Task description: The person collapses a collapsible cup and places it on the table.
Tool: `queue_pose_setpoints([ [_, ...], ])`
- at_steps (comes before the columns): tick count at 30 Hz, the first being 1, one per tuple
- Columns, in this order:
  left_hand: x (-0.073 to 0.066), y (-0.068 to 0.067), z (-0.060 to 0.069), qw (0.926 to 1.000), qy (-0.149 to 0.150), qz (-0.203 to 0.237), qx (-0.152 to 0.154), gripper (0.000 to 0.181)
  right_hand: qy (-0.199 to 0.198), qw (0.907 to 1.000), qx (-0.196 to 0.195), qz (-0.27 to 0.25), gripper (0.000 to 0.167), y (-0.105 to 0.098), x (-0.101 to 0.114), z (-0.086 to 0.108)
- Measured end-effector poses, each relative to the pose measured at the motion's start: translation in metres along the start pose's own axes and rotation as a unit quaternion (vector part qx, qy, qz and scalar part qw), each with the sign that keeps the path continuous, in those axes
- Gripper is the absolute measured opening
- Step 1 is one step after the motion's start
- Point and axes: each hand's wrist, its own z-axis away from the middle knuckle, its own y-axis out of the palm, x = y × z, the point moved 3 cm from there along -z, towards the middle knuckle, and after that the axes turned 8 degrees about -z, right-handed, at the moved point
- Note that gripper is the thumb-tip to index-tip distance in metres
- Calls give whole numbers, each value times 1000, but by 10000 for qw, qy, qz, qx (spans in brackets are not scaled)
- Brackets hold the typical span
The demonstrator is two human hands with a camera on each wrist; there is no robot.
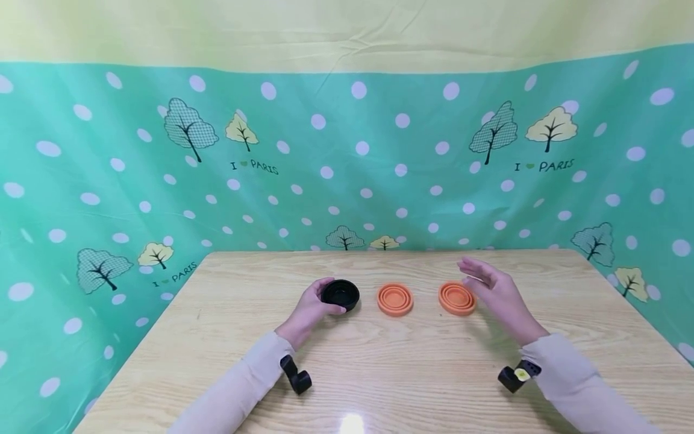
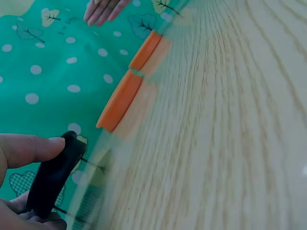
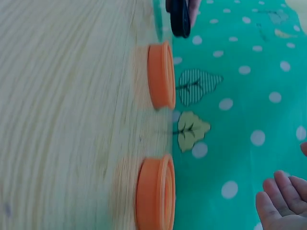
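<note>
My left hand (image 1: pixel 314 307) grips a round black collapsible cup (image 1: pixel 340 295) by its sides, thumb in front and fingers behind. In the right wrist view, this black cup (image 3: pixel 180 19) appears slightly raised off the table. To its right lie two orange collapsible cups with concentric rings, folded low: a middle one (image 1: pixel 395 299) and a right one (image 1: pixel 457 298). My right hand (image 1: pixel 496 292) hovers beside and above the right orange cup, holding nothing. Its fingers look extended in the right wrist view, where the hand (image 3: pixel 288 201) appears apart from the cup.
A pale wooden table (image 1: pixel 390 374) bears the cups. Behind it hangs a green curtain (image 1: pixel 368 169) with white dots and printed trees. Black wrist cameras (image 1: pixel 296 375) sit on both sleeved wrists. A bright reflection shows at the table's front.
</note>
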Motion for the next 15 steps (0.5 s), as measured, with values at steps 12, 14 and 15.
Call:
queue_pose_setpoints([
  [12,11,2,-10,9980,116,-579,207,80,152,9997,-168,97,53,-21,-9,2],
  [14,11,2,-10,9971,152,-694,264,82,176,9996,-180,117,54,-23,-10,2],
  [15,11,1,-10,9965,175,-765,295,83,190,9996,-174,109,55,-24,-10,2],
])
